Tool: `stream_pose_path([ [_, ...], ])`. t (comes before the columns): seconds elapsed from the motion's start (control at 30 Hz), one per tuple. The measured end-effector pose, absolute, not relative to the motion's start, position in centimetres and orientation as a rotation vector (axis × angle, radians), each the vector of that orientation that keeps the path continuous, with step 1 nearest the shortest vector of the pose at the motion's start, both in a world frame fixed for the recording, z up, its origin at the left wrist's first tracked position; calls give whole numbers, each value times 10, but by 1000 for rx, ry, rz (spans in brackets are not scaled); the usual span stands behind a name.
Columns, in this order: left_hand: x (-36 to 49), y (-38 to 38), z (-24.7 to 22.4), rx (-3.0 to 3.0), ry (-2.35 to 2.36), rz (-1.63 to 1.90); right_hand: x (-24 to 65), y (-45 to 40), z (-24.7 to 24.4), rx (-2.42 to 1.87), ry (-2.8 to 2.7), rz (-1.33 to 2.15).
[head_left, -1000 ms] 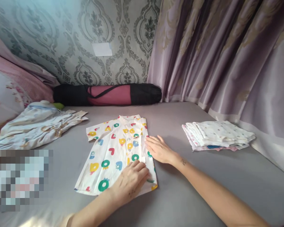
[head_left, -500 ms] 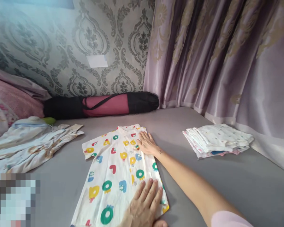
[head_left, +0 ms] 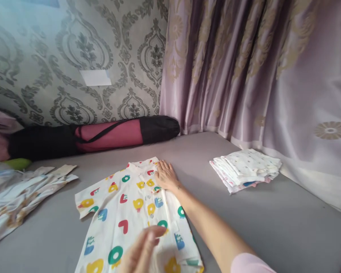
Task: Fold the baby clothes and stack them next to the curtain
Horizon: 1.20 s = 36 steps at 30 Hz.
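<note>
Before you, the printed shirt (head_left: 139,218) runs lengthwise near to far, your right hand (head_left: 167,175) flat at its far right, your left hand (head_left: 143,248) nearer, over its front, grip too blurred to tell.

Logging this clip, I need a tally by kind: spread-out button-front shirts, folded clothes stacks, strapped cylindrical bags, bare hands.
Spread-out button-front shirt: 1
Folded clothes stack: 1
Strapped cylindrical bag: 1
Bare hands (left hand, right hand): 2
Total: 5

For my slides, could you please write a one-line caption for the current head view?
Right hand flat on the printed shirt, left hand blurred over it, folded fabric stacked at right.
</note>
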<state>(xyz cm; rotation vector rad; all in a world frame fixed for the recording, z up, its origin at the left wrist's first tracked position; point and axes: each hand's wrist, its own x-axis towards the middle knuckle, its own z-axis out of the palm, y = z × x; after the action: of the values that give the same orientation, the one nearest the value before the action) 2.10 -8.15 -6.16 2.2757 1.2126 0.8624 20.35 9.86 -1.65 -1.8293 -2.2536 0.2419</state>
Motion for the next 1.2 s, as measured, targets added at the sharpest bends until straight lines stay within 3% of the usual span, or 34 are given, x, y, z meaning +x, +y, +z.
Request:
stream_pose_path([
  [0.17, -16, -53, -35, 1460, 1291, 974, 204, 99, -16, -1851, -2267, 238],
  [0.4, 5, -57, 13, -69, 1063, 1135, 203, 102, -19, -1834, -2236, 240],
  [1.2, 3, -57, 15, -161, 951, 1169, 203, 104, -20, -1826, -2212, 273],
])
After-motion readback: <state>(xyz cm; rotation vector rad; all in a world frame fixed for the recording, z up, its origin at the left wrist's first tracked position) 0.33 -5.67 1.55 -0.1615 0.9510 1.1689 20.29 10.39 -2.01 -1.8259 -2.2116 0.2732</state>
